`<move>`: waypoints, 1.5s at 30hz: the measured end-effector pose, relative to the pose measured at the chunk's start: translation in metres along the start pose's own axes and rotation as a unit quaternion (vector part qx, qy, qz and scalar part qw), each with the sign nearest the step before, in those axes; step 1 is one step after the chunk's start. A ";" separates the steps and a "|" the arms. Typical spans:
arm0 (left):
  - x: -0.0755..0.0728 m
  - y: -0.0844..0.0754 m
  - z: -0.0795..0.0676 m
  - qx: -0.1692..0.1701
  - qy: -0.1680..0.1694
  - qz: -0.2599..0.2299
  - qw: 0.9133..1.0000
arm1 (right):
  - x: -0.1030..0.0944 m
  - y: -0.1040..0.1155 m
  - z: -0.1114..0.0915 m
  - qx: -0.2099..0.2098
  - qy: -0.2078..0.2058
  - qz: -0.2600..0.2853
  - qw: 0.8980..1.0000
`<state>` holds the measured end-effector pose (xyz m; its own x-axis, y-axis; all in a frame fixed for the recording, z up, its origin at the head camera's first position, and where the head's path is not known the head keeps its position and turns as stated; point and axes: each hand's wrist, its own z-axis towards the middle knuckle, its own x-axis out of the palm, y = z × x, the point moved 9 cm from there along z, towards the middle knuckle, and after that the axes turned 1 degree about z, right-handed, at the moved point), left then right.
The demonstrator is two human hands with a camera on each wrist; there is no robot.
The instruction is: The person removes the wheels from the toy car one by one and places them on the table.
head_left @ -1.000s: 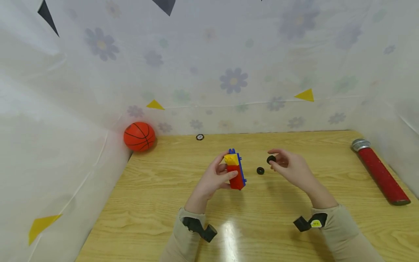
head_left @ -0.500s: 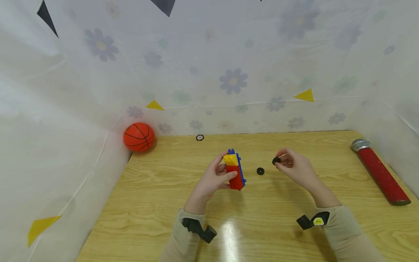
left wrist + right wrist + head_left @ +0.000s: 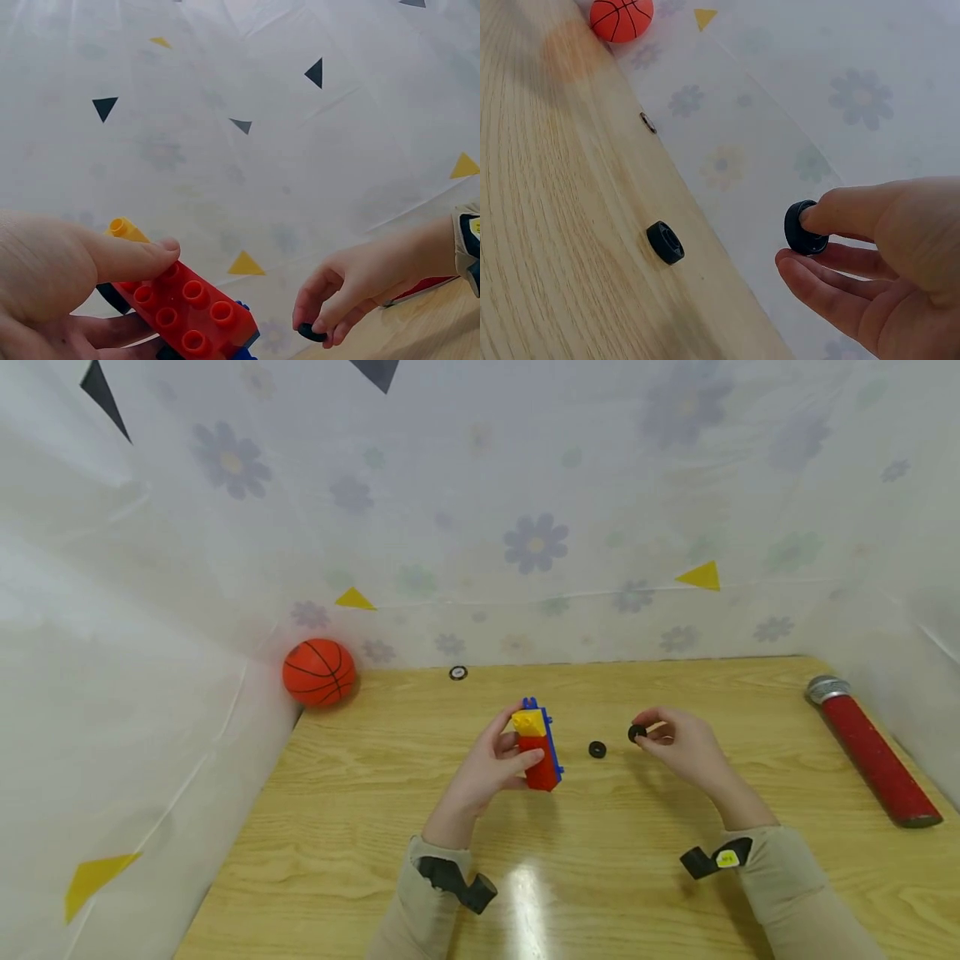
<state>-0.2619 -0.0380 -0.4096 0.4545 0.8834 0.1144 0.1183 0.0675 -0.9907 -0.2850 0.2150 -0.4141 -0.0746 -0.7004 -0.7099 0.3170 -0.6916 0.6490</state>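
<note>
We've got toy car (image 3: 534,742) in left hand (image 3: 483,774), thumb and fingers gripping its sides, tilted above tabletop (image 3: 337,827). Right hand (image 3: 688,752) pinches black wheel (image 3: 807,227) between thumb and fingers, well apart from car. Second wheel (image 3: 597,749) lies on tabletop between our hands. Looks to us like wheel-fitting step, pinched one not yet on. Next move probably calls for bringing it across, lining hub up with blue peg (image 3: 550,720), car held firm.
</note>
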 end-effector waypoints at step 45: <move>0.002 0.000 -0.001 -0.004 -0.008 0.000 1.000 | 0.029 -0.054 0.004 0.048 0.007 -0.036 0.998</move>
<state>-0.2595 -0.0365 -0.4094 0.4408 0.8904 0.1139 0.1260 0.0643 -0.9899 -0.3078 0.2313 -0.4684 -0.0804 -0.6456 -0.7594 0.2186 -0.7548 0.6185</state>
